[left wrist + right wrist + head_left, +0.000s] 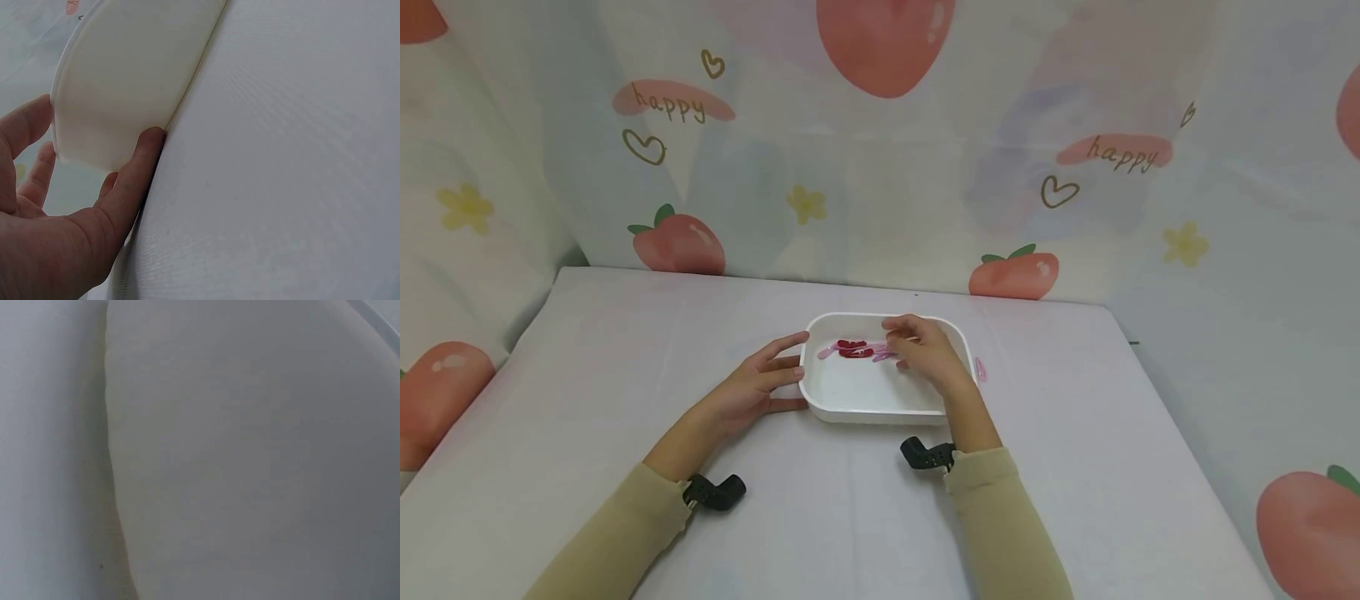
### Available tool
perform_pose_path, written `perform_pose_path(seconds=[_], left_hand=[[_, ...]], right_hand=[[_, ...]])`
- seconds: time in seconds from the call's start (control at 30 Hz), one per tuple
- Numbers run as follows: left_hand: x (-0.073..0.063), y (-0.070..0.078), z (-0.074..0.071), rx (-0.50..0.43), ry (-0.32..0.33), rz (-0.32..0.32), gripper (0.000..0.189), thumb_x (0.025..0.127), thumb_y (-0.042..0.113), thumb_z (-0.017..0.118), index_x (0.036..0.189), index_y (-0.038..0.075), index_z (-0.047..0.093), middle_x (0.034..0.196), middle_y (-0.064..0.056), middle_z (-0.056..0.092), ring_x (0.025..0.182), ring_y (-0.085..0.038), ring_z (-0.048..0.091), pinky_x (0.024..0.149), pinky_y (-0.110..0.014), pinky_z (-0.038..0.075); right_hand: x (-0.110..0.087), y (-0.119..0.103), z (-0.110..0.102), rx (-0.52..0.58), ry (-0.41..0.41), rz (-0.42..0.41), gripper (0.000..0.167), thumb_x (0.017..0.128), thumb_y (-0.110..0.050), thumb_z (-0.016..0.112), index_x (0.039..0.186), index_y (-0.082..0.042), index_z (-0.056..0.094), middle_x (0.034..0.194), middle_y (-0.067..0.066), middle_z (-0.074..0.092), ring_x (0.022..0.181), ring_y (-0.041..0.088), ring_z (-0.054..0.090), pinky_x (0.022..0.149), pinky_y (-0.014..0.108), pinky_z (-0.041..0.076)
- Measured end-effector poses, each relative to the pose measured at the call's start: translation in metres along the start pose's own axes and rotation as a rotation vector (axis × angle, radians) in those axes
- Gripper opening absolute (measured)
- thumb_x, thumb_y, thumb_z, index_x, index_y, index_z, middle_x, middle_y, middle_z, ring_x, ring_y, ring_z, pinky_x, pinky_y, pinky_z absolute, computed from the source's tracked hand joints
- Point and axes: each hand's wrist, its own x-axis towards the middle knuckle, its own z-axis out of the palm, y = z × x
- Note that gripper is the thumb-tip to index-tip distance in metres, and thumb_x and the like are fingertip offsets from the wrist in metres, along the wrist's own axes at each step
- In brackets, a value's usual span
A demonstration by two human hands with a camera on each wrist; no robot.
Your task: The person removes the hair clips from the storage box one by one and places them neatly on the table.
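A white tray with rounded corners and a raised rim stands on the table. Inside it, toward the back, lie red slim clip-like pieces with pink ones beside them. My left hand touches the tray's left end, fingers spread; in the left wrist view its thumb lies along the foot of the tray wall. My right hand reaches over the tray's right side, fingers bent and thumb apart from them, fingertips right at the pink pieces. In the right wrist view only the tray's outer wall shows, no fingers.
Another pink piece lies on the table just outside the tray's right end. A white cloth covers the table. Behind it hangs a fruit-print curtain. Black wrist cameras sit at both sleeve cuffs.
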Motion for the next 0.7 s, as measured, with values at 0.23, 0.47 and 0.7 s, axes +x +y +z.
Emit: perform_pose_path(seconds=[0.23,0.47,0.7], left_hand=[[0.0001,-0.0006,-0.0006,0.007,0.000,0.004,0.065,0.100,0.014,0.061,0.156,0.025,0.032,0.159,-0.017,0.029,0.139,-0.042,0.041,0.099,-0.057,0.050],[0.0011,-0.0013,-0.0008,0.007,0.012,-0.008,0.063,0.099,0.015,0.062,0.155,0.027,0.034,0.159,-0.016,0.029,0.140,-0.041,0.039,0.098,-0.056,0.051],[0.0006,0.0001,0.0006,0.007,0.022,-0.013,0.062,0.100,0.013,0.060,0.154,0.028,0.035,0.159,-0.015,0.030,0.141,-0.040,0.039,0.097,-0.056,0.051]], right_hand=[[-0.0014,0.0007,0.0026,-0.104,-0.041,0.010,0.032,0.098,-0.015,0.061,0.130,-0.013,0.062,0.119,0.011,0.064,0.097,0.025,0.061,0.077,0.033,0.059],[-0.0021,0.0002,0.0034,-0.160,-0.044,0.002,0.029,0.098,-0.013,0.062,0.126,-0.008,0.064,0.106,0.012,0.065,0.082,0.023,0.061,0.066,0.025,0.053],[-0.0047,-0.0025,0.0039,-0.231,-0.001,0.019,0.027,0.095,-0.013,0.065,0.121,-0.012,0.068,0.100,0.008,0.066,0.092,0.023,0.057,0.080,0.032,0.050]])
